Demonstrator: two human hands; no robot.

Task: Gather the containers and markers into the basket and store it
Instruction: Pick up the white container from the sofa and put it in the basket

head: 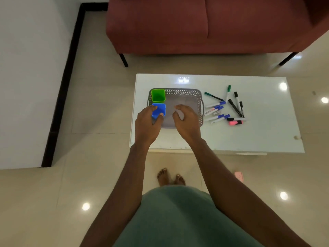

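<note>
So, basket (185, 104): grey, perforated walls, on the left part of the white table (258, 136); its long axis runs left-right across your view, a handle at each short end.
Green container (158, 95): upright, mouth up, in the basket's far-left corner.
Blue container (159, 109): upright, just nearer you than the green one, inside the basket's left end.
Left hand (146, 125): your fingers and thumb grasp the blue container.
Right hand (187, 120): over the basket's bare middle, fingers curled loosely, holding nothing.
Markers (224, 107): scattered flat, right of the basket; white-barrelled, blue-capped ones lie roughly left-right, black ones slant away.
Pink highlighter (235, 122): nearest you in that pile.
Surface: glossy white, reflecting ceiling lights.
Room: beige tiled floor (99, 97), red sofa (195, 24) beyond the table.
</note>
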